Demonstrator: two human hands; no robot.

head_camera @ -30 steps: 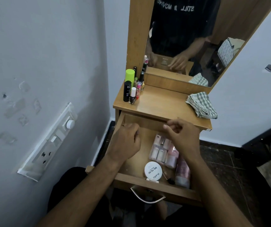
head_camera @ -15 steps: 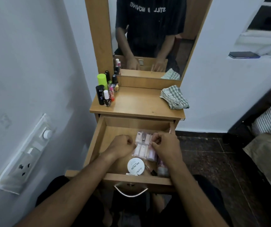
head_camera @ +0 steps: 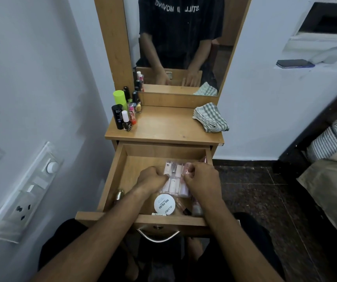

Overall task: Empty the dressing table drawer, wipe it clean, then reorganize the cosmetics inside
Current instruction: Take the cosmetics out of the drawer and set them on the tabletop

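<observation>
Clear cosmetics pouch (head_camera: 174, 181) in open drawer (head_camera: 110, 180), lower centre, long axis toward mirror, pinched by left hand (head_camera: 151, 179) and right hand (head_camera: 201, 180).

The dressing table (head_camera: 169, 127) and its open drawer (head_camera: 135, 169) are showing smooth, lightly glossy wood-grain laminate. The drawer handle (head_camera: 158, 238) is gleaming as polished metal. The checked cloth (head_camera: 210, 117) is lying soft and matt. The clear pouch (head_camera: 174, 180) is glinting like glossy plastic. The floor tiles (head_camera: 265, 190) are looking dark, speckled and shiny.
</observation>
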